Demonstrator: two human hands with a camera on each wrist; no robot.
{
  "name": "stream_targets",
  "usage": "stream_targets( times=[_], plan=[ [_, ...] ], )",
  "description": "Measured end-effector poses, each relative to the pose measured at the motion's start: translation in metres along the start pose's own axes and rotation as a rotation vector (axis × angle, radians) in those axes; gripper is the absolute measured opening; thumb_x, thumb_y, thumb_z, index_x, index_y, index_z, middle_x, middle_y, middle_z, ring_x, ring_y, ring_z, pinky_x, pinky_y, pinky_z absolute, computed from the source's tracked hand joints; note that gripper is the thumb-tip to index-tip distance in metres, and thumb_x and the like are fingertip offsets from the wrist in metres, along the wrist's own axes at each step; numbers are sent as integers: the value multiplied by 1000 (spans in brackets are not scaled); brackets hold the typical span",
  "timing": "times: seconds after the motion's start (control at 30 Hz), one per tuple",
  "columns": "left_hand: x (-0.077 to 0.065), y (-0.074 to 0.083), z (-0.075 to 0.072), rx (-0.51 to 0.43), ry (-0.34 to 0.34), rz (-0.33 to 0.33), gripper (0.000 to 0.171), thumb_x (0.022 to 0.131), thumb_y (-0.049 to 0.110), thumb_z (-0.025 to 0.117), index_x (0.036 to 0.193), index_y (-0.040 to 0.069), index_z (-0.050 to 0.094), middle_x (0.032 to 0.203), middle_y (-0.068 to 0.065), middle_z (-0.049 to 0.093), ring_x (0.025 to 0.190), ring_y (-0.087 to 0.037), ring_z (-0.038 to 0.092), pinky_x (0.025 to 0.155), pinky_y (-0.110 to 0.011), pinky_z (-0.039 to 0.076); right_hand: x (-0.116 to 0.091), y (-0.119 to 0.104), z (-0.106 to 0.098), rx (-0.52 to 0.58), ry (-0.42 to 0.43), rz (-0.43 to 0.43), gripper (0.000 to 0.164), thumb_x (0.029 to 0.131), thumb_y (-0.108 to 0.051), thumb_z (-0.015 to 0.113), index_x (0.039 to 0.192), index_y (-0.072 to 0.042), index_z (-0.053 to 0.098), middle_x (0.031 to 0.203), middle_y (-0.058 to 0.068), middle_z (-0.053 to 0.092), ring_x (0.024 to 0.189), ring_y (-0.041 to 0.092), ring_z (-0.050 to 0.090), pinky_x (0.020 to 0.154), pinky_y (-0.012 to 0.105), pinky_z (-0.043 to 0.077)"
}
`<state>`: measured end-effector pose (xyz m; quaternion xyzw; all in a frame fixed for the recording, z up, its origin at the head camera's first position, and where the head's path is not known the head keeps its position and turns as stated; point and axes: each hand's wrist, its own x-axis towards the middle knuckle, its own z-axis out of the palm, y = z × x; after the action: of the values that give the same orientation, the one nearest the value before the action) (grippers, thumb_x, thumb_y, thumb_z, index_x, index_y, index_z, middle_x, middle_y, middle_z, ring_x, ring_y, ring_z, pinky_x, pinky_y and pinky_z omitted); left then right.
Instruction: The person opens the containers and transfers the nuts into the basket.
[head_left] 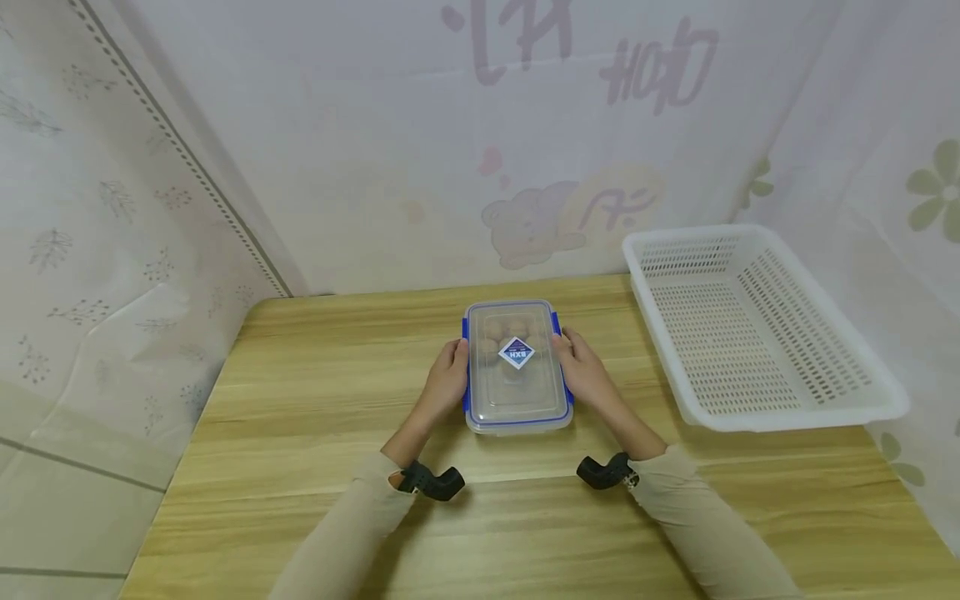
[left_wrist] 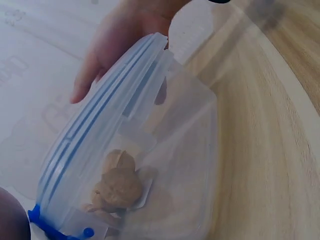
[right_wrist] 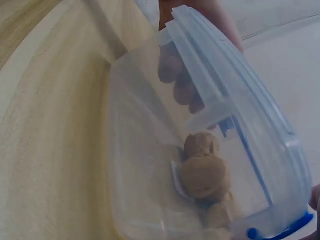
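Note:
Between both hands is a clear plastic food container [head_left: 517,400] with a blue-edged lid on it and blue side latches. A diamond-shaped sticker [head_left: 517,353] marks the lid's middle. Several brown walnuts [right_wrist: 202,175] lie gathered at its far end, seen through the clear wall. My left hand [head_left: 447,377] grips the container's left side, thumb near the lid's edge. The right side is held by my right hand [head_left: 585,367] in the same way. Whether the container's bottom touches the table cannot be told. The hands partly cover the latches.
A white perforated plastic basket [head_left: 750,350] stands at the right on the wood-grain table [head_left: 300,433]. Printed curtains [head_left: 375,167] hang behind the table and along both sides. A black strap device [head_left: 433,481] sits on each wrist.

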<state>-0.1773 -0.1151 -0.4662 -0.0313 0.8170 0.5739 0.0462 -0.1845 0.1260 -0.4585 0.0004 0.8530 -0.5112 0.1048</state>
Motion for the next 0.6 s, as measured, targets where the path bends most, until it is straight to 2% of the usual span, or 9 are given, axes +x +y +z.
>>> stream_targets(
  times=[0.2,0.43,0.6],
  plan=[
    [1,-2,6,-16,41,15,50,112,33,35,144,-2,48,140,-25,55,127,-39,54,113,-53,45,0,7,9,25,50,-5,65,111,-46,30,157,0,30,156,26,38,144,44,36,122,59,30],
    [1,-1,6,10,27,50,46,113,26,31,144,-6,44,138,-29,54,126,-43,55,112,-57,45,-1,9,13,35,74,1,56,113,-37,29,155,-1,35,153,27,42,141,45,39,121,60,31],
    [3,0,7,33,-3,43,46,113,25,27,145,-5,40,138,-30,52,125,-45,54,110,-58,47,-1,8,13,50,79,-3,53,113,-32,27,154,0,35,151,28,44,138,45,43,119,60,34]
  ],
)
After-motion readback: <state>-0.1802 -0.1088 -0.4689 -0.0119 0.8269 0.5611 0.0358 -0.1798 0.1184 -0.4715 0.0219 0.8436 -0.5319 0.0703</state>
